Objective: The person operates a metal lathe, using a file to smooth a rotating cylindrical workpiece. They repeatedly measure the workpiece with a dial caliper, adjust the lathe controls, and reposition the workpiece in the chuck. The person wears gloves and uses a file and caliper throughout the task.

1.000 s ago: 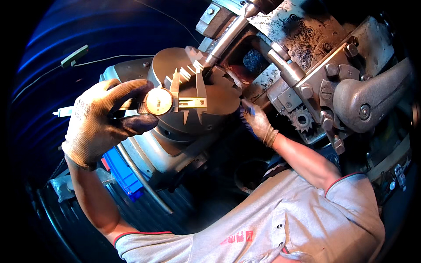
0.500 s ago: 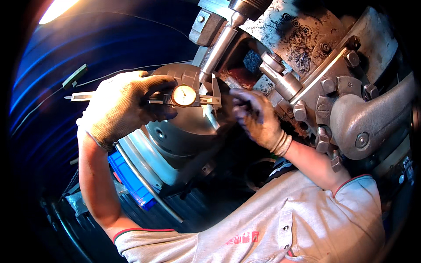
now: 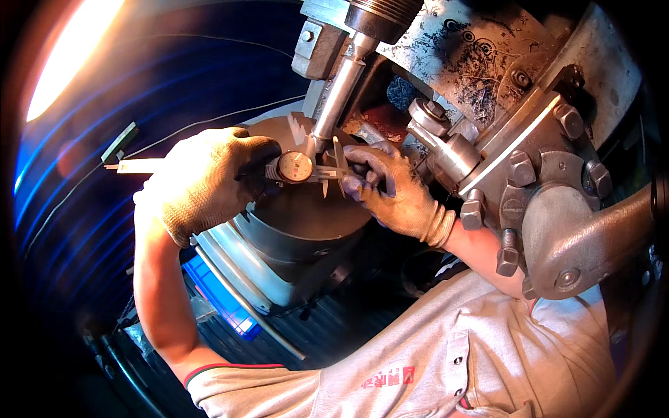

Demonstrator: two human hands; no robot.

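Observation:
My gloved left hand [image 3: 202, 182] is closed around the body of a dial caliper [image 3: 295, 167], whose beam sticks out past the wrist to the left. The caliper's jaws stand around the lower end of a shiny round metal bar [image 3: 336, 104], by the lathe chuck [image 3: 317, 219]. My gloved right hand [image 3: 390, 182] has its bent fingers at the caliper's jaw end, thumb and forefinger pinched at the outer jaw. Dark stains cover that glove's fingertips. Where the bar enters the chuck is partly hidden behind the caliper.
A tailstock centre [image 3: 382, 17] meets the bar's far end. To the right stands a tool post [image 3: 516, 188] with several square-headed bolts and a thick handle [image 3: 592, 233]. A blue crate [image 3: 221, 296] lies below the chuck. A bright lamp [image 3: 73, 59] glows at upper left.
My right hand has moved left and closed in on the caliper's jaw end. The caliper has dropped slightly in view. The whole view has shifted a little, and the chuck face looks turned.

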